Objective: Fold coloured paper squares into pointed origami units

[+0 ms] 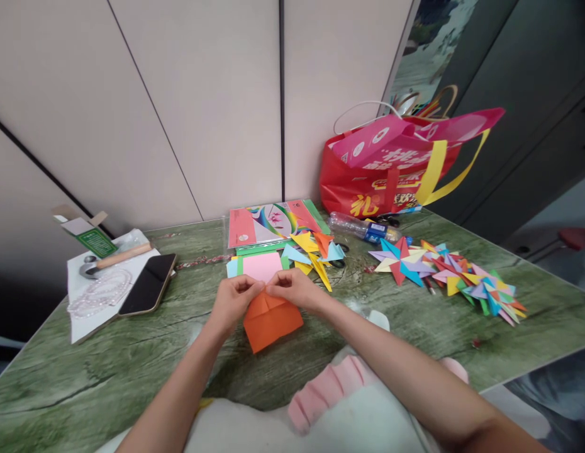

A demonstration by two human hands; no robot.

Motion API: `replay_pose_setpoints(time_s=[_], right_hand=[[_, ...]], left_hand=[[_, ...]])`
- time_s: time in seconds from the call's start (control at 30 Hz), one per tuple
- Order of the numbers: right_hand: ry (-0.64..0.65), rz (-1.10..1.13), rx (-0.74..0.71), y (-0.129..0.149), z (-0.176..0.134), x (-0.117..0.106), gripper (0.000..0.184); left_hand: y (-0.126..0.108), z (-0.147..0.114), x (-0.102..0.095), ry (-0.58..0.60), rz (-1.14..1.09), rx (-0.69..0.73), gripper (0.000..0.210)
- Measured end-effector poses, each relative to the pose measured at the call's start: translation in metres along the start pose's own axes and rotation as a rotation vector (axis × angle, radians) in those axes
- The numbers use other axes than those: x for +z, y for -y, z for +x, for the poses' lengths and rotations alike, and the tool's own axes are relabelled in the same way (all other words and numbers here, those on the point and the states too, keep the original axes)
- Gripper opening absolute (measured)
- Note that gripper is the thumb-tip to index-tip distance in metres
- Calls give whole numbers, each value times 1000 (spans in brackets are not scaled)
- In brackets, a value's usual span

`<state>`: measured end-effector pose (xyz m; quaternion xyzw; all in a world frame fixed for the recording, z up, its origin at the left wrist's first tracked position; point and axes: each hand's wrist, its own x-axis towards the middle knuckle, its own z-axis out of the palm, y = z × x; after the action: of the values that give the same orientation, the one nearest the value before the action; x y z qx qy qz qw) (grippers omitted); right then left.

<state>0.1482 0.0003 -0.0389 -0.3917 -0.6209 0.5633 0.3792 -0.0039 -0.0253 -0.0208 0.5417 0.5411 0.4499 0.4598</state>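
Observation:
Both hands meet at the far edge of a sheet of orange origami paper (272, 321), which shows crease lines. Fingers of my left hand (234, 301) pinch that edge on its left. Close beside them, my right hand (295, 287) pinches the same edge between thumb and forefinger. Just beyond the fingertips lies a stack of coloured paper with a pink sheet (260, 265) on top. Several folded paper pieces (312, 253) in yellow, orange and light blue lie to the right of that stack, partly over dark scissors handles (338, 257).
A packet of coloured paper (273, 221) lies at the back, near a plastic bottle (363, 228) and a red bag (382, 170). Folded paper stars (448, 270) spread on the right. On the left are a phone (149, 284), a wooden-handled tool (122, 257), beads (101, 292) and a green box (95, 242).

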Motion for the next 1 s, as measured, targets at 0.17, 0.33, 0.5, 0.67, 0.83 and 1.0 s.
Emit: replay_pose_setpoints(time_s=[0.17,0.33,0.5,0.67,0.83,1.0], right_hand=[[-34,-32,-30,-3,3,-4,7],[-29,56,17,-4,5,-10,8],[-142,129,66,-4,7,-15,7],[-158,204,-31,-2,5,-11,21],[-75,90,-155,-3,3,-6,20],[-179,-32,-264,-1,2,-8,15]], left_hand=[[-1,4,-10,-100,-58,6,22],[-2,11,-28,-214,-123,5,20],[-3,17,-41,-362,-198,17,23],[-1,14,-29,-333,-191,26,23],[0,8,-10,-241,-166,79,19],[-9,3,-10,-275,24,265,15]])
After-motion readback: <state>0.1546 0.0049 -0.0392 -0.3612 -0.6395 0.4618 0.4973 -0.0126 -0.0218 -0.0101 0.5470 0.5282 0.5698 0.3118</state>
